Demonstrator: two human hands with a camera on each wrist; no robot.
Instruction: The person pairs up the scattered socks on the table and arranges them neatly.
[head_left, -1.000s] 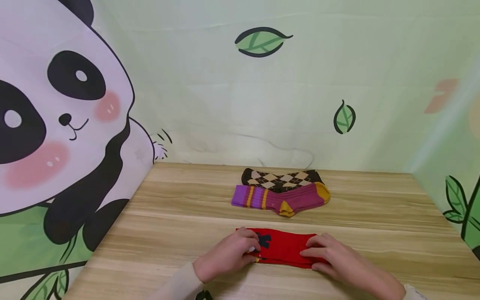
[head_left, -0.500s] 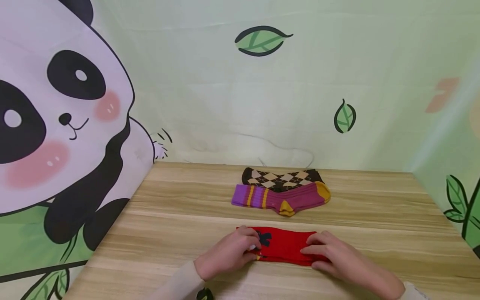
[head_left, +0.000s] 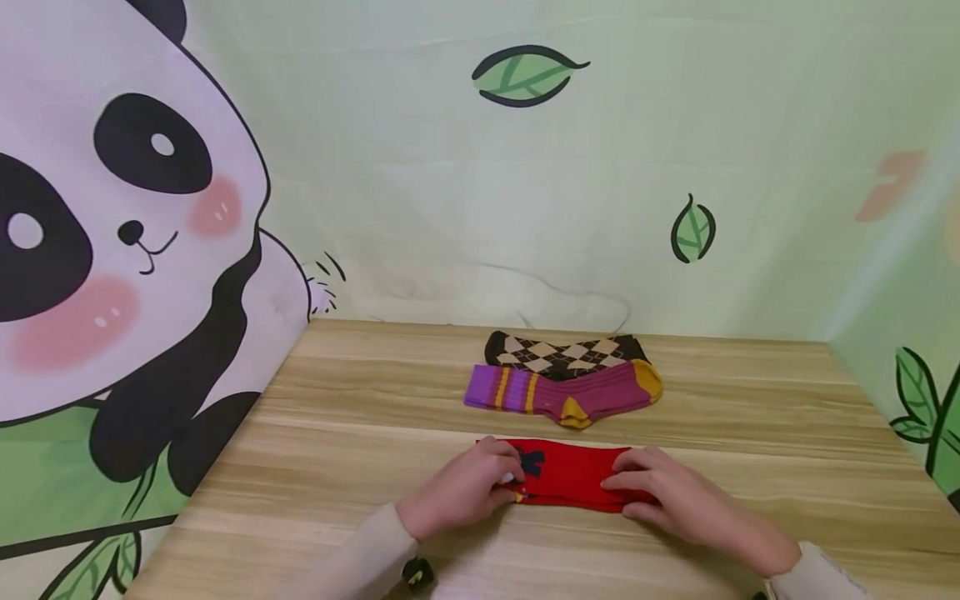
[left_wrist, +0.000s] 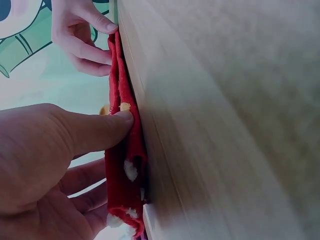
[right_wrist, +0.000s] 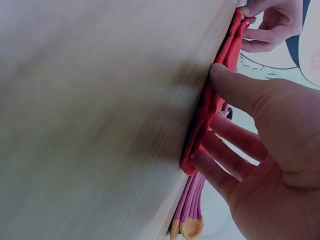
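A folded pair of red socks [head_left: 573, 475] with a dark figure printed near one end lies flat on the table. At its left end my left hand [head_left: 465, 486] grips it, the thumb on the near edge and the fingers over the top. White and yellow bits show at that end in the left wrist view, where the layers [left_wrist: 120, 185] stand stacked. My right hand [head_left: 678, 500] holds the opposite end, thumb [right_wrist: 225, 80] at the near edge. Just beyond lie purple socks [head_left: 555, 396] with yellow toes and heels.
Brown argyle socks [head_left: 562, 357] lie behind the purple pair, partly covered by it. The wooden table [head_left: 360, 392] meets a pale green cloth backdrop [head_left: 420, 208] at the back, with a printed panda [head_left: 150, 242] on the left.
Both hands have slid the red socks a little away from me, narrowing the gap to the purple pair. The head view has tilted slightly downward. The other socks stay where they were.
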